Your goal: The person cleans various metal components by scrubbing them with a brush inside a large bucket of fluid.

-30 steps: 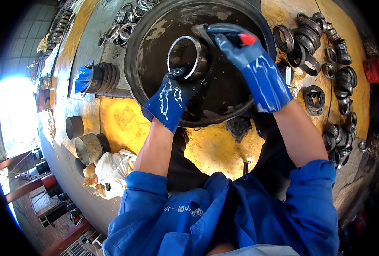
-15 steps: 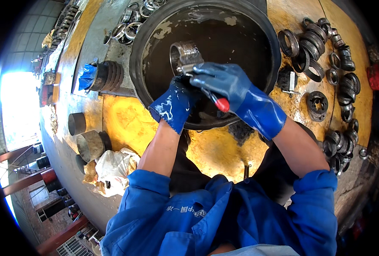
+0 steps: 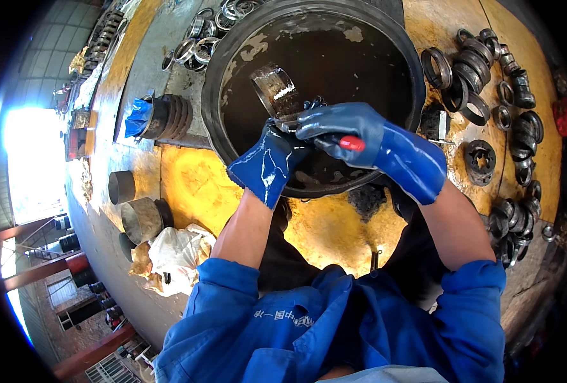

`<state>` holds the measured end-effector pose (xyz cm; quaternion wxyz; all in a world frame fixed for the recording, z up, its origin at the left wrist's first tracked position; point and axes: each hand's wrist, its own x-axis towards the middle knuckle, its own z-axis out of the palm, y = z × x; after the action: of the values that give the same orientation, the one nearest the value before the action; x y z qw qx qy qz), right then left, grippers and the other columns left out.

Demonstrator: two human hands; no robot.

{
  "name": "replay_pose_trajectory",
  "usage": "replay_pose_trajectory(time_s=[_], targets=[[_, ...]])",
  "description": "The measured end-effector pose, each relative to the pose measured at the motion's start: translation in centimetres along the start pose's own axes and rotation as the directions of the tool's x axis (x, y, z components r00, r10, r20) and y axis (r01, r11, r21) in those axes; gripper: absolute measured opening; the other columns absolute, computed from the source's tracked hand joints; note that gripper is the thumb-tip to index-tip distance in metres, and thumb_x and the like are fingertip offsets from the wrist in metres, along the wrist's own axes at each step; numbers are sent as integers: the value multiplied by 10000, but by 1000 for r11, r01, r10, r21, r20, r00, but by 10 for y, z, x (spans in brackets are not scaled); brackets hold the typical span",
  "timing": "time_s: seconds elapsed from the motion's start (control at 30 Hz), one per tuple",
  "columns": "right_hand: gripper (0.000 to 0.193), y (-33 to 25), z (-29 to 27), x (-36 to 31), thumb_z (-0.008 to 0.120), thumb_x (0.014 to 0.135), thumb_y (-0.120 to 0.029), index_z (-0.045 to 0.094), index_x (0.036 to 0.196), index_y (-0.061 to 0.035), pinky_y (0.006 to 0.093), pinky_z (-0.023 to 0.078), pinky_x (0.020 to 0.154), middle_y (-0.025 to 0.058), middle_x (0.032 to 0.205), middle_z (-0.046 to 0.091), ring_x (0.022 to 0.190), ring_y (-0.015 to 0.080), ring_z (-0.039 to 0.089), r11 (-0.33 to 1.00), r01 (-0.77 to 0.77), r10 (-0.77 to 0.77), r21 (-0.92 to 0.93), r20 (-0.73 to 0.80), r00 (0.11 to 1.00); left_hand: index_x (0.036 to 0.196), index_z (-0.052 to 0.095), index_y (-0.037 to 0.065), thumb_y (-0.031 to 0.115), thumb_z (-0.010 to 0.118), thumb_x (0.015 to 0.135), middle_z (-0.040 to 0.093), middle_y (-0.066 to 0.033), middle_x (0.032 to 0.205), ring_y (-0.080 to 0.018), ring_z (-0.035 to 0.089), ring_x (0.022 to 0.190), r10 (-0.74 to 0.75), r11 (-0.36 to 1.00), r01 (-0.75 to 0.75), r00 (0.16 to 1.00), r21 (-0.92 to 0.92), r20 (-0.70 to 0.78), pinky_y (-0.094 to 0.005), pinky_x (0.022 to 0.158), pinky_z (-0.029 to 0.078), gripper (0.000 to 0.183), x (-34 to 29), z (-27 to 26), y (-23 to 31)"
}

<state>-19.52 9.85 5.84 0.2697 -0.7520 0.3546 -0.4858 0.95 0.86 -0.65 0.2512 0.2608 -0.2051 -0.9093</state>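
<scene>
My left hand (image 3: 265, 158), in a wet blue rubber glove, is closed on the near edge of a shiny wet metal ring (image 3: 274, 88), tilted over the dark liquid. Curled just to its right, my gloved right hand (image 3: 347, 127) grips a tool with a red-ended handle (image 3: 352, 143). The tool's working end is mostly hidden by the glove and the ring's near edge, so its kind is unclear. Below both hands is a large round black basin (image 3: 211, 108) of dark liquid with pale patches of scum.
Dark metal rings (image 3: 468, 70) lie in groups along the right, near a notched round part (image 3: 480, 158). Smaller shiny rings (image 3: 205, 48) are heaped at the far left. A ribbed cylinder (image 3: 168, 117), short tubes (image 3: 142, 221) and a white plastic bag (image 3: 178, 252) stand left.
The ring has tilted, and my right hand has shifted slightly right and down from across its near edge. The red handle end has swung up and right. The whole view has shifted slightly.
</scene>
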Motion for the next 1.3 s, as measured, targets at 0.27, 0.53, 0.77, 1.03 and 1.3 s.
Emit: replay_pose_trajectory(time_s=[0.27, 0.53, 0.77, 1.03, 1.3], targets=[[214, -19, -36, 16, 691, 937, -40, 742, 1143, -70, 317, 564, 950, 91, 1056, 770, 1004, 160, 720, 855, -413, 458, 314, -84, 885, 1295, 619, 94, 254, 620, 974, 703, -148, 1206, -309, 678, 1088, -305, 873, 206, 938, -443, -164, -426, 996, 544, 358, -2, 33, -5], [236, -1, -54, 14, 713, 966, -204, 737, 1138, -45, 296, 559, 878, 79, 1003, 766, 951, 125, 712, 828, -440, 493, 348, -78, 867, 1261, 637, 71, 243, 639, 965, 714, -151, 1177, -318, 688, 1060, -318, 914, 245, 927, -323, -197, -418, 967, 559, 342, -10, 38, -3], [269, 36, -82, -3, 721, 967, -236, 736, 1153, -43, 279, 574, 853, 68, 1036, 762, 945, 134, 702, 811, -340, 500, 476, -261, 826, 1248, 648, 68, 225, 649, 955, 720, -152, 1165, -325, 691, 1060, -266, 963, 253, 944, -91, -194, -420, 960, 560, 333, -21, 44, -1], [181, 55, -82, -2, 698, 964, -171, 773, 1109, -91, 283, 548, 884, 53, 1004, 767, 935, 106, 699, 679, -670, 729, 302, -387, 565, 1233, 660, 65, 205, 661, 943, 726, -154, 1151, -333, 695, 1059, -101, 911, 219, 941, 351, -324, -423, 952, 562, 322, -36, 49, 9], [373, 112, -18, -17, 716, 894, -387, 747, 1105, -81, 369, 543, 930, 149, 1041, 755, 987, 275, 723, 397, -907, 904, 142, -233, 359, 1214, 700, 83, 217, 781, 792, 736, -182, 1135, -350, 682, 1133, 490, -75, 438, 799, 896, -349, -420, 972, 530, 450, 16, 6, 0]])
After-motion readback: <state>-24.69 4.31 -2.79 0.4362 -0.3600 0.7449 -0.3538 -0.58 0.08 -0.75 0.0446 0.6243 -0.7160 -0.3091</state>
